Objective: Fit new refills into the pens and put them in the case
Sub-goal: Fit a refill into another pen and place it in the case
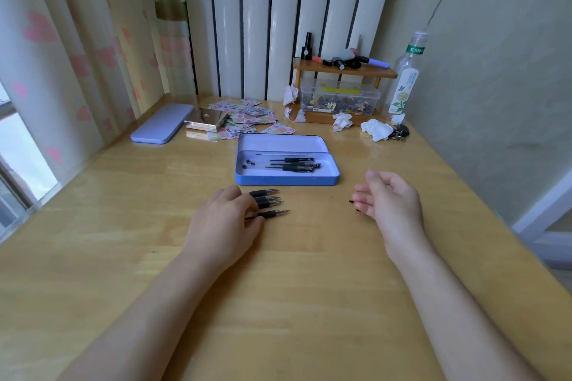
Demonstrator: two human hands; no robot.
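An open blue pen case (288, 179) lies in the middle of the wooden table (278, 288), with a few black-grip pens (294, 164) and a thin refill inside. In front of it, several black-grip pens (267, 202) lie side by side with tips pointing right. My left hand (226, 223) rests palm down on their left ends, its fingers touching the nearest pen. My right hand (390, 201) hovers to the right, fingers loosely apart, holding nothing. Two tiny black caps (353, 202) lie by its fingertips.
The case's lilac lid (161, 127) lies at the back left beside a shiny box (205, 122) and scattered stickers (250, 116). A wooden shelf (343, 71), clear plastic box (339, 99), crumpled tissues (376, 129) and a bottle (402, 80) stand at the back right.
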